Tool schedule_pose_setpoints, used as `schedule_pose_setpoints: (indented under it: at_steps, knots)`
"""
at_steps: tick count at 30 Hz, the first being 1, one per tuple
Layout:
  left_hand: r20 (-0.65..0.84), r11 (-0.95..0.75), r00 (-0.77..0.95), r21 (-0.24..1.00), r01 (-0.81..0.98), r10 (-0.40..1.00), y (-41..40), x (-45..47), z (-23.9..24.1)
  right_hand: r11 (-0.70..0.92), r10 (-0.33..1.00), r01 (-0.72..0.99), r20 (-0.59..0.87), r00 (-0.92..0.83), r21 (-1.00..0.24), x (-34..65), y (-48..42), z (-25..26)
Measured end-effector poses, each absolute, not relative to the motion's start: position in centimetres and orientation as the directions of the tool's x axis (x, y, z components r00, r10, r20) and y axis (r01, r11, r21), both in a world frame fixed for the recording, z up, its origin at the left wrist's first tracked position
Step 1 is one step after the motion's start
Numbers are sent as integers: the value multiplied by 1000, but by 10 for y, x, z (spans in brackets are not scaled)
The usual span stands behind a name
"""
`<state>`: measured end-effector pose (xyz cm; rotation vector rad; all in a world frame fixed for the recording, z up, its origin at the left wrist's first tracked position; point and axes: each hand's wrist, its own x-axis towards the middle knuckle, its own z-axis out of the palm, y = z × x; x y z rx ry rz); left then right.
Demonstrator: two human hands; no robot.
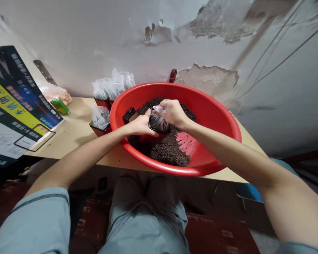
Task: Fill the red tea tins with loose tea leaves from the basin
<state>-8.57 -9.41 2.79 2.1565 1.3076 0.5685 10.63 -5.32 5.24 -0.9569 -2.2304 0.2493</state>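
Over a wide red basin (pixel 217 134) my left hand (pixel 143 124) is closed around a small square box (pixel 160 127) with a black rim. A clear plastic bag (pixel 159 121) lines that box, and dark material shows through it. The fingers of my right hand (pixel 172 112) pinch the gathered top of the bag. Dark brown loose granules (pixel 171 153) cover much of the basin floor. Just left of my left hand, a dark scoop-like thing (pixel 129 114) lies inside the basin; its kind is partly hidden.
Left of the basin stand several bag-lined boxes (pixel 100 123). A large printed carton (pixel 18 106) is at the far left, near a small green packet (pixel 59 106). The wooden table (pixel 76 141) meets a peeling wall (pixel 95 46) behind.
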Motion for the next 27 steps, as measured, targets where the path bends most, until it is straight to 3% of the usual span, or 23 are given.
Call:
schedule_pose_setpoints:
  at_steps: [3,7,11,16,19,22,27]
  knots:
    - [57,-456,551,635,623,832,-71,-122,47,711,703,531,468,-535,-461,104,-52,56]
    - [234,-314,211,638,703,949,-63,-145,55,561,812,514,312,-493,-648,102,-41,61]
    - [111,-262,255,661,703,961,-92,-114,33,486,860,550,260,-439,-679,88,-36,64]
    - [147,-161,96,536,829,984,-98,-80,10,635,772,630,337,-539,-448,76,-36,67]
    - [202,-333,266,507,795,943,-76,-97,15,756,653,576,410,-636,-311,88,-34,67]
    - [234,-521,471,495,695,850,-63,-122,26,885,465,399,482,-743,-240,107,-41,65]
    - [18,-616,695,478,626,719,-69,-138,45,991,91,127,461,-883,48,130,-70,58]
